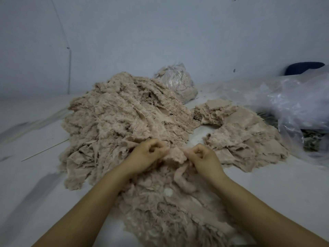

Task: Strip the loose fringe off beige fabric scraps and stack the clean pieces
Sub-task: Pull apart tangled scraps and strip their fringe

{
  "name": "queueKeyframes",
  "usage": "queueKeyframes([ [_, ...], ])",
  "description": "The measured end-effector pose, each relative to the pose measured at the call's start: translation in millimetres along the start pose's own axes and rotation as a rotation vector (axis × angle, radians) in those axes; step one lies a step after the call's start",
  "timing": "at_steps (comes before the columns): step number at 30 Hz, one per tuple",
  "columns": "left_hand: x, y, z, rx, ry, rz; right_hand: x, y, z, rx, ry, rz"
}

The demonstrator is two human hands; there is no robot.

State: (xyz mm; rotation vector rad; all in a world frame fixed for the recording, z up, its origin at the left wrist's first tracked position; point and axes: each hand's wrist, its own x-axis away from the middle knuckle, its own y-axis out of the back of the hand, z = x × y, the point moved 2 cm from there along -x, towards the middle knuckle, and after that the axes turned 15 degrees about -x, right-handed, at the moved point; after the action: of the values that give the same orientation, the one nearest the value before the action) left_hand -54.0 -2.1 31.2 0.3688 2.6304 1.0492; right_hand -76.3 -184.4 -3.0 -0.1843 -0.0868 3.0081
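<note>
A beige fabric scrap (175, 155) with a fuzzy frayed edge is stretched between my two hands, just above the floor. My left hand (148, 154) pinches its left end with curled fingers. My right hand (203, 157) pinches the right end the same way. Behind them rises a big heap of frayed beige scraps (124, 118). To the right lies a lower stack of flatter beige pieces (243, 132). Loose fringe and scraps (170, 207) cover the floor between my forearms.
A tied clear bag stuffed with beige material (175, 80) sits behind the heap by the pale wall. A large crumpled clear plastic bag (299, 107) lies at the right, with a dark blue object (302, 67) behind it. The floor (35, 175) is pale.
</note>
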Motion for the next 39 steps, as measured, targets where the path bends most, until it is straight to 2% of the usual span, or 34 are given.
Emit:
queueKeyframes([
  [2, 5.1, 4.1, 8.0, -0.221, -0.143, 0.121, -1.3, 7.0, 0.3, 0.198, 0.057, -0.054],
  [4, 15.9, -2.2, 16.2, -0.431, -0.231, 0.405, 7.0, 6.3, -0.1, 0.330, 0.107, 0.030],
  [5, 20.4, -7.3, 21.4, -0.560, -0.254, 0.505, 13.9, 2.4, -0.9, 0.354, 0.104, 0.153],
  [7, 23.1, -14.1, 31.0, -0.752, -0.283, 0.544, 31.5, -8.9, -6.1, 0.444, -0.002, 0.482],
  [8, 23.4, -14.9, 32.0, -0.740, -0.289, 0.511, 38.2, -12.2, -9.5, 0.568, -0.016, 0.619],
  [9, 23.4, -13.7, 31.5, -0.664, -0.272, 0.474, 40.0, -12.7, -11.2, 0.677, 0.025, 0.673],
  [10, 22.7, -10.4, 28.6, -0.543, -0.235, 0.432, 37.9, -11.0, -11.3, 0.696, 0.083, 0.650],
  [12, 20.3, 1.5, 23.1, -0.291, -0.137, 0.304, 31.6, -4.2, -6.5, 0.471, 0.113, 0.459],
  [14, 17.8, 14.4, 21.3, -0.136, -0.056, 0.205, 22.3, 3.0, -2.8, 0.145, 0.006, 0.263],
  [16, 16.9, 20.7, 20.1, -0.113, -0.025, 0.168, 14.7, 9.4, 0.8, -0.071, -0.097, 0.172],
  [18, 16.9, 23.3, 19.0, -0.071, -0.013, 0.147, 11.5, 11.2, 5.5, -0.134, -0.137, 0.173],
  [21, 19.6, 29.5, 14.7, 0.013, 0.024, 0.152, 18.6, 7.9, 7.5, -0.017, -0.127, 0.272],
  [22, 19.7, 31.4, 14.9, -0.024, 0.033, 0.188, 24.3, 6.0, 7.2, 0.067, -0.115, 0.350],
  [26, 19.7, 30.0, 26.3, -0.243, 0.135, 0.406, 59.3, -13.9, 4.5, 0.328, -0.099, 0.845],
  [28, 19.8, 21.6, 29.8, -0.332, 0.099, 0.456, 72.4, -29.8, -1.5, 0.407, 0.024, 0.930],
  [30, 18.4, 8.3, 28.6, -0.427, -0.056, 0.365, 79.7, -47.9, -10.4, 0.447, 0.141, 0.919],
  [32, 17.5, -6.5, 27.7, -0.540, -0.167, 0.293, 82.7, -63.1, -14.3, 0.437, 0.158, 0.926],
  [35, 18.8, -16.6, 33.4, -0.705, -0.227, 0.358, 66.1, -60.0, -15.1, 0.351, 0.115, 0.913],
  [36, 19.7, -13.4, 37.0, -0.694, -0.213, 0.390, 56.6, -52.6, -13.6, 0.269, 0.043, 0.849],
  [38, 20.3, -0.9, 44.4, -0.649, -0.129, 0.466, 33.3, -35.5, -13.1, 0.042, -0.076, 0.592],
  [39, 21.0, 5.2, 45.9, -0.652, -0.087, 0.518, 20.6, -27.6, -15.6, 0.040, -0.038, 0.435],
])
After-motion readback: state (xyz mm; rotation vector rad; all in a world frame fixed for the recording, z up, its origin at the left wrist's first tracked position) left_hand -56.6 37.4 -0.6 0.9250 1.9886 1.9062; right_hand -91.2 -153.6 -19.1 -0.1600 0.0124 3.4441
